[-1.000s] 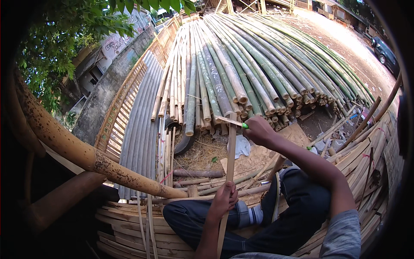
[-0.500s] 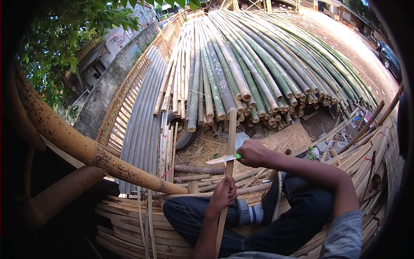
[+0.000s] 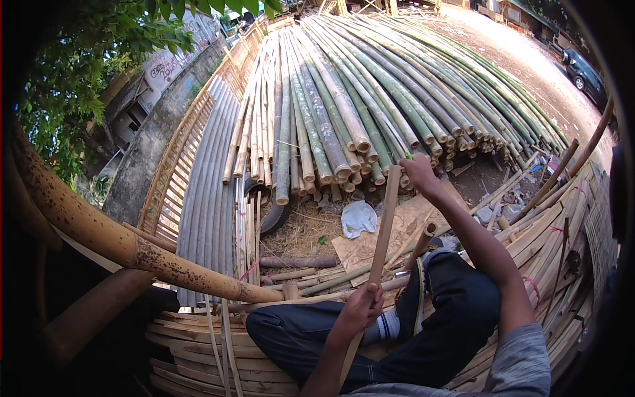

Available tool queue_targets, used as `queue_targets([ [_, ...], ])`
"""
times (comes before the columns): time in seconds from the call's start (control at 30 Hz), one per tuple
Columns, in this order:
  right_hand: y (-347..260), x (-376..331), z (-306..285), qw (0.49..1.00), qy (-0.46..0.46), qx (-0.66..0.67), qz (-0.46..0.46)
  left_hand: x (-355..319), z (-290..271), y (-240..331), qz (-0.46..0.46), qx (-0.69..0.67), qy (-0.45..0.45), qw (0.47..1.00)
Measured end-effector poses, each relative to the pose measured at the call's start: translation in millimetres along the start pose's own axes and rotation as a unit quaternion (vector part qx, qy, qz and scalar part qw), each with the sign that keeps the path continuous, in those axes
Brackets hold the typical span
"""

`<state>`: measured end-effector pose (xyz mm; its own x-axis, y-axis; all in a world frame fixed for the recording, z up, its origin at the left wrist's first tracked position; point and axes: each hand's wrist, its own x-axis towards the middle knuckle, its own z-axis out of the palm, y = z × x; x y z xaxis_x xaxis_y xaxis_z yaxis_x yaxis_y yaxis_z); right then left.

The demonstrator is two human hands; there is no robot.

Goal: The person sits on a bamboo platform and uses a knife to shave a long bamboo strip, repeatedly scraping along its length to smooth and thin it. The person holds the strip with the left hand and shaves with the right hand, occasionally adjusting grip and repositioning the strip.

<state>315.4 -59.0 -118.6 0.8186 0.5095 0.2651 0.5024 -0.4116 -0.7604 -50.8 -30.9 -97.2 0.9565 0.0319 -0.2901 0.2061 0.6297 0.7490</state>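
My left hand (image 3: 358,312) is wrapped round a long flat bamboo strip (image 3: 383,241), which slants up and away from my lap with its cut end just left of my right hand. My right hand (image 3: 419,175) is stretched far forward, closed round a knife; a bit of the green handle (image 3: 408,156) shows above the fist. The blade points up and away, hard to make out against the bamboo poles behind. Knife and strip look apart.
A big stack of bamboo poles (image 3: 370,86) fills the far side. Split bamboo strips (image 3: 205,351) lie under and around my crossed legs. A thick spotted pole (image 3: 185,268) crosses at left, beside corrugated sheeting (image 3: 210,192). A white plastic bag (image 3: 359,219) lies on the ground.
My right hand with the knife has moved up, forward and right, off the strip. The strip has tilted rightward, and my left hand has shifted right and slightly lower.
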Motion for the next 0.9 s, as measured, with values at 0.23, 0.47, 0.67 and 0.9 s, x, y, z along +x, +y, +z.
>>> queue_targets([
  [0.23, -49.3, -48.1, -10.3, 0.988, -0.122, 0.09, -0.036, 22.3, -53.2, 2.8, 0.027, 0.004, 0.071, 0.997],
  [0.47, -82.2, -98.4, 29.3, 0.893, -0.307, -0.155, -0.29, 20.4, -54.4, 4.0, 0.064, 0.049, 0.093, 0.992],
  [0.67, -94.6, -98.2, 48.3, 0.912, -0.268, -0.157, -0.269, 9.5, -51.8, 3.7, 0.043, 0.063, 0.129, 0.989],
  [0.9, -71.0, -83.4, 35.0, 0.918, -0.308, -0.112, -0.224, 9.5, -48.5, -9.5, 0.019, 0.007, 0.087, 0.996],
])
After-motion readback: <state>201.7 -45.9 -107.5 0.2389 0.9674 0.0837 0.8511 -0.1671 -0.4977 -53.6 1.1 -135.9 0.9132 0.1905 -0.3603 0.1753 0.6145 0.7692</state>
